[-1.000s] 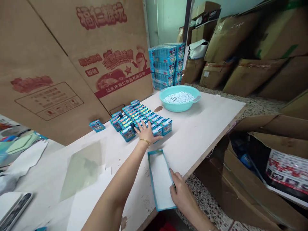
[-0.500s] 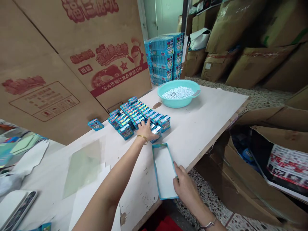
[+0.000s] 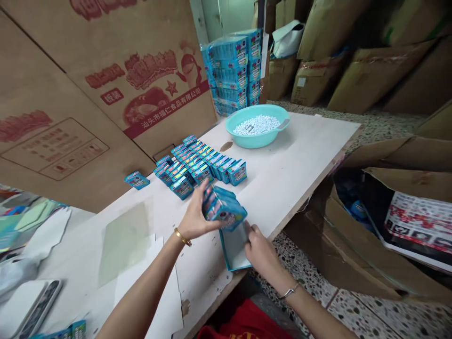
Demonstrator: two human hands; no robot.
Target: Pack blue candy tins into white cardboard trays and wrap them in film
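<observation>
Boxes [image 3: 224, 209] probably light, crushable; squeeze end faces. Left hand [image 3: 195, 217] clasps them; right hand [image 3: 263, 254] grips tray [image 3: 235, 249] by worktop's [image 3: 282, 174] near edge.

Beyond the left grip [image 3: 196, 217], the carton [image 3: 106, 106] reads "板装" and, along its red band [image 3: 169, 108], "汕头市福仁食品有限公司"; lettering on the gripped blue boxes [image 3: 224, 207] blurs
</observation>
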